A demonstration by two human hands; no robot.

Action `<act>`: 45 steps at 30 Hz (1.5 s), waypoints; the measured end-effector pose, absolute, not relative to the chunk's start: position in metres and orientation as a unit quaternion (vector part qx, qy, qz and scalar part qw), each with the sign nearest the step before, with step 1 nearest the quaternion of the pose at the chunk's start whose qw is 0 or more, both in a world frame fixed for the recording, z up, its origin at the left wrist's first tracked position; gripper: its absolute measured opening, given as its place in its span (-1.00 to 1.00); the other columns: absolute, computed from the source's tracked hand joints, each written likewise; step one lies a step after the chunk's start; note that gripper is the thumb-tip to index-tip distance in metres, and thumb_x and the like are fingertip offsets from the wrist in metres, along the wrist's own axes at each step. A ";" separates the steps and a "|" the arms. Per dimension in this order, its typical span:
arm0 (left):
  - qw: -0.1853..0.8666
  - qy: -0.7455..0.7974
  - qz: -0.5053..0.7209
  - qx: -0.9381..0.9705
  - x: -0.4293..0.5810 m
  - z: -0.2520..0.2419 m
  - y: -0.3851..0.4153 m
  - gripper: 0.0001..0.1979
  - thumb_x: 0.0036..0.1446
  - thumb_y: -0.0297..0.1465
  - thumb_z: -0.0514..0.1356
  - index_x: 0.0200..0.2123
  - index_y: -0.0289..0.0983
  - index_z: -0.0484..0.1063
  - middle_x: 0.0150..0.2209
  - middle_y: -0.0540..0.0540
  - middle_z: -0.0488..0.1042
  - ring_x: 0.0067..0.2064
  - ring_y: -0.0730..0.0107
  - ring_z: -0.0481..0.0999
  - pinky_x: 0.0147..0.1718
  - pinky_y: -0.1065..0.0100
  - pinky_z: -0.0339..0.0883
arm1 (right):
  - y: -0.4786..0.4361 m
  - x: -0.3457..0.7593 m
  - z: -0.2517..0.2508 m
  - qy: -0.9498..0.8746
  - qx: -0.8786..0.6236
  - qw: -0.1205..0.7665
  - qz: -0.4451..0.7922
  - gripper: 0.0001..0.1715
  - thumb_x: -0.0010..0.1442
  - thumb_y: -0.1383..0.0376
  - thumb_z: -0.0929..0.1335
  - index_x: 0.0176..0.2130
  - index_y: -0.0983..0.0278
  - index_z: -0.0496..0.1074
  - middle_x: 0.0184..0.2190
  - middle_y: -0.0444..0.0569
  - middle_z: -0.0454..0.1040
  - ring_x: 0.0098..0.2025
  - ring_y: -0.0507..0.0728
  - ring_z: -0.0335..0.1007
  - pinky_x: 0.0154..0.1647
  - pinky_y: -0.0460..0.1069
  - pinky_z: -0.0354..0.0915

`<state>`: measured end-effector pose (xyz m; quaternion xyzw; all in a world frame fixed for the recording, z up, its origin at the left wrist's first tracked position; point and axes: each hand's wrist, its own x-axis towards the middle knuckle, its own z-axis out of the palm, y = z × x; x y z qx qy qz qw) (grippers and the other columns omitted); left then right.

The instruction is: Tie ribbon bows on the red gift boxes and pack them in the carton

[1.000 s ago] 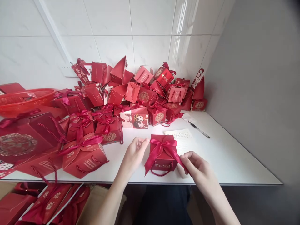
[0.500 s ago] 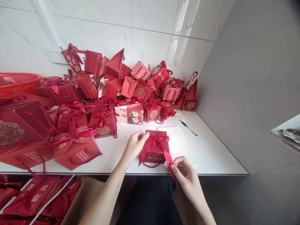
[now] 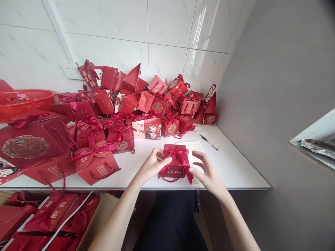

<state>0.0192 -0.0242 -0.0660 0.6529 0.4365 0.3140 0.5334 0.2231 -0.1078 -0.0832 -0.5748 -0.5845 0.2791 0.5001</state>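
Observation:
A small red gift box (image 3: 173,171) with gold writing on its front and a twisted cord handle stands near the table's front edge. Tied over its top is a dark pink satin ribbon bow (image 3: 177,152), its tails hanging down the front. My left hand (image 3: 155,163) grips the box at its left side, thumb on the bow's left loop and the other fingers curled by the edge. At the box's right side is my right hand (image 3: 208,170), open with fingers spread, its thumb close to the right ribbon tail.
Lined notepaper (image 3: 196,150) lies partly behind the box, with a pen (image 3: 209,143) beyond it. Many red gift boxes (image 3: 157,104) are heaped against the tiled wall. Larger boxes (image 3: 52,146) and a red plastic basket (image 3: 31,101) are on the left. A grey panel (image 3: 261,87) borders the right.
My right hand has let go of the ribbon tail, risen and spread its fingers. My left thumb has shifted onto the bow's loop. The view has shifted slightly.

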 end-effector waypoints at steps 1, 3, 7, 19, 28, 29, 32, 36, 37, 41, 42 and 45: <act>0.541 0.429 0.315 0.651 0.018 -0.067 -0.026 -0.60 -0.05 -0.10 0.20 -0.26 -0.25 0.25 -0.23 -0.06 0.37 -0.24 0.35 0.40 -0.26 0.35 0.27 | -0.098 0.220 -0.084 -0.600 -0.558 0.494 0.292 -0.29 0.02 0.07 0.40 0.10 0.11 0.11 0.17 0.05 0.14 0.21 0.22 0.05 0.11 0.16 0.19; 0.549 0.417 0.322 0.649 0.016 -0.070 -0.028 -0.60 -0.03 -0.13 0.21 -0.21 -0.26 0.25 -0.19 -0.09 0.37 -0.21 0.34 0.41 -0.24 0.33 0.29 | -0.085 0.215 -0.086 -0.612 -0.535 0.482 0.327 -0.12 -0.02 0.08 0.43 0.18 0.09 -0.01 0.25 0.06 -0.01 0.28 0.23 -0.08 0.17 0.19 0.11; 0.555 0.409 0.345 0.637 0.017 -0.078 -0.034 -0.58 -0.02 -0.16 0.21 -0.15 -0.27 0.24 -0.18 -0.10 0.37 -0.21 0.34 0.42 -0.22 0.31 0.31 | -0.078 0.209 -0.091 -0.597 -0.509 0.482 0.389 -0.06 0.00 0.08 0.42 0.22 0.10 -0.07 0.25 0.07 -0.01 0.27 0.24 -0.04 0.14 0.19 0.16; 0.341 0.549 0.497 0.578 0.040 -0.101 -0.069 -0.68 0.02 -0.09 0.15 -0.37 -0.23 0.23 -0.36 -0.03 0.33 -0.30 0.35 0.36 -0.31 0.36 0.24 | -0.080 0.199 -0.103 -0.556 -0.497 0.532 0.401 -0.02 -0.02 0.11 0.44 0.23 0.10 -0.09 0.25 0.08 -0.03 0.17 0.25 0.16 0.06 0.13 0.27; 0.421 0.500 0.462 0.599 0.028 -0.077 -0.081 -0.63 0.14 -0.12 0.01 -0.56 -0.24 0.20 -0.59 0.05 0.24 -0.52 0.46 0.25 -0.52 0.46 0.14 | -0.086 0.200 -0.107 -0.584 -0.502 0.540 0.340 -0.01 0.02 0.08 0.41 0.25 0.01 -0.17 0.31 0.02 -0.17 0.32 0.27 -0.21 0.24 0.27 -0.05; 0.425 0.495 0.458 0.605 0.027 -0.074 -0.083 -0.64 0.15 -0.13 0.01 -0.56 -0.25 0.21 -0.57 0.03 0.30 -0.48 0.44 0.30 -0.48 0.46 0.17 | -0.085 0.203 -0.107 -0.592 -0.497 0.537 0.337 -0.05 0.04 0.08 0.39 0.25 0.01 -0.17 0.32 0.00 -0.18 0.33 0.26 -0.25 0.25 0.28 -0.10; 0.433 0.488 0.428 0.625 0.027 -0.069 -0.087 -0.66 0.14 -0.15 0.02 -0.54 -0.25 0.26 -0.52 -0.01 0.38 -0.40 0.38 0.37 -0.43 0.45 0.21 | -0.083 0.209 -0.105 -0.616 -0.480 0.519 0.347 -0.13 0.09 0.10 0.36 0.24 0.00 -0.12 0.30 -0.02 -0.12 0.32 0.24 -0.21 0.25 0.27 -0.10; 0.449 0.466 0.405 0.646 0.030 -0.071 -0.093 -0.71 0.14 -0.18 0.03 -0.46 -0.24 0.33 -0.40 -0.04 0.45 -0.34 0.35 0.40 -0.35 0.41 0.26 | -0.079 0.210 -0.102 -0.636 -0.469 0.508 0.343 -0.28 0.08 0.13 0.38 0.17 0.06 0.09 0.28 0.00 -0.07 0.31 0.22 -0.18 0.24 0.20 -0.01; 0.452 0.457 0.405 0.650 0.032 -0.072 -0.094 -0.73 0.14 -0.19 0.03 -0.46 -0.24 0.34 -0.37 -0.05 0.46 -0.32 0.34 0.41 -0.31 0.40 0.27 | -0.079 0.209 -0.102 -0.635 -0.466 0.512 0.341 -0.31 0.07 0.13 0.38 0.15 0.07 0.13 0.28 0.01 -0.07 0.31 0.22 -0.18 0.23 0.18 0.02; 0.491 0.440 0.389 0.643 0.036 -0.079 -0.097 -0.73 0.13 -0.19 0.03 -0.46 -0.24 0.33 -0.34 -0.08 0.48 -0.26 0.30 0.44 -0.25 0.36 0.30 | -0.078 0.207 -0.106 -0.618 -0.457 0.532 0.355 -0.33 0.05 0.13 0.40 0.12 0.09 0.16 0.26 0.02 -0.03 0.28 0.24 -0.07 0.20 0.16 0.09; 0.504 0.439 0.379 0.640 0.037 -0.081 -0.097 -0.73 0.13 -0.18 0.03 -0.46 -0.23 0.33 -0.34 -0.09 0.48 -0.25 0.28 0.45 -0.24 0.35 0.31 | -0.078 0.206 -0.107 -0.613 -0.456 0.533 0.363 -0.33 0.05 0.13 0.40 0.12 0.09 0.16 0.26 0.03 -0.02 0.26 0.24 -0.02 0.19 0.16 0.10; 0.531 0.426 0.360 0.638 0.032 -0.089 -0.094 -0.76 0.12 -0.20 0.05 -0.45 -0.23 0.32 -0.33 -0.10 0.50 -0.23 0.26 0.47 -0.19 0.31 0.32 | -0.077 0.206 -0.109 -0.606 -0.446 0.533 0.388 -0.30 0.04 0.13 0.40 0.13 0.10 0.14 0.25 0.03 0.03 0.21 0.24 0.09 0.17 0.16 0.14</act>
